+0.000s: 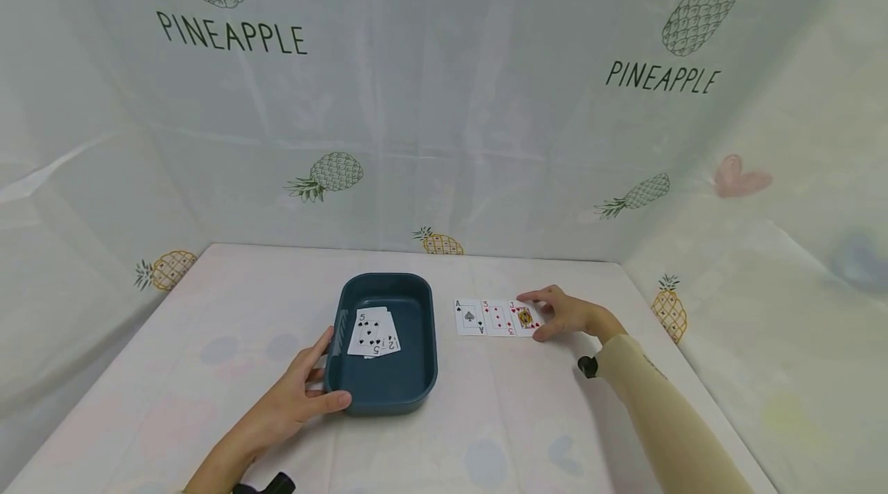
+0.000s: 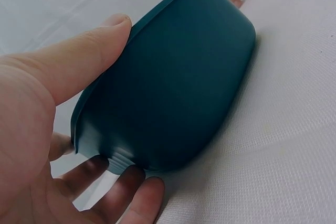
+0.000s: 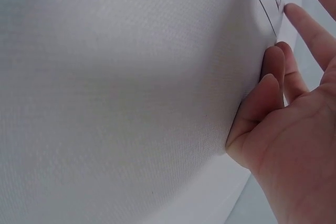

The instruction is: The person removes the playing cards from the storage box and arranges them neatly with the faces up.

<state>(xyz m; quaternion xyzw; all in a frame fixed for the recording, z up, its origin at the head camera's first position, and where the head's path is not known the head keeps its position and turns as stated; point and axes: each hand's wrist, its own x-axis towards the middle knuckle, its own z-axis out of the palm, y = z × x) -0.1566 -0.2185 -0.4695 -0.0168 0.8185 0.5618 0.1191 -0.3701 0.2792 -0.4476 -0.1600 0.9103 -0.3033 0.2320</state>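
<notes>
My left hand [image 1: 294, 399] holds the dark blue-green tray [image 1: 378, 394] by its left side. Its thumb lies at the near rim and the other fingers bend against the wall, as the left wrist view also shows. Inside the tray, a black five card [image 1: 366, 331] overlaps a black two card [image 1: 392, 340]. To the right of the tray lie an ace of spades [image 1: 469, 317], a red diamond card [image 1: 496, 318] and a jack of hearts [image 1: 525, 317], face up in a row. With index finger and thumb at opposite edges, my right hand [image 1: 569, 315] holds the jack.
A pale cloth covers the table [image 1: 513, 417]. Behind it hangs a curtain [image 1: 451, 109] printed with pineapples, and similar sheets close off both sides. A black wrist strap piece [image 1: 588, 367] shows beside the right sleeve [image 1: 652, 394].
</notes>
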